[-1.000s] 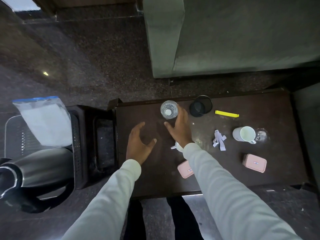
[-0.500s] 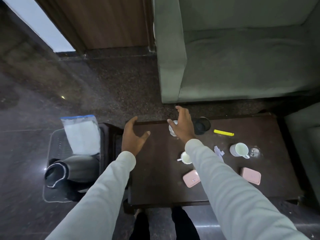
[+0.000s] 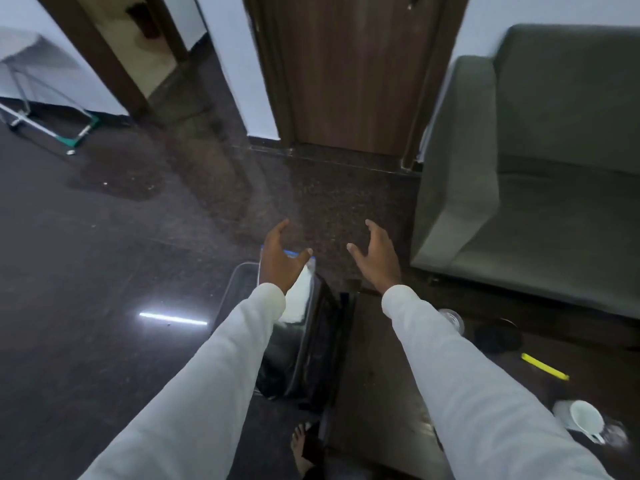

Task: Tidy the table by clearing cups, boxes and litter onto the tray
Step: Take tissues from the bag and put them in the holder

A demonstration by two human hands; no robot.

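Observation:
Both my hands are raised in front of me, fingers spread, holding nothing. My left hand [image 3: 278, 259] hovers above a white plastic bag with a blue strip [image 3: 300, 289] on the clear tray [image 3: 231, 291] at the left. My right hand [image 3: 377, 256] hangs over the floor beyond the dark table [image 3: 377, 382]. On the table right of my right sleeve stand a clear glass [image 3: 452, 318], a black cup [image 3: 498, 336], a yellow strip [image 3: 545, 367] and a white mug [image 3: 585, 417]. My sleeves hide the pink boxes and paper scraps.
A grey-green sofa [image 3: 540, 188] stands at the right, behind the table. A wooden door [image 3: 349, 74] faces me across the dark polished floor. A black stand [image 3: 311, 348] sits between tray and table. A glass-and-metal frame [image 3: 52, 112] is at far left. My bare foot [image 3: 301, 452] shows below.
The view has tilted up and leftward, so the table slid to the lower right. My right hand left the glass, and both hands rose open in front of me.

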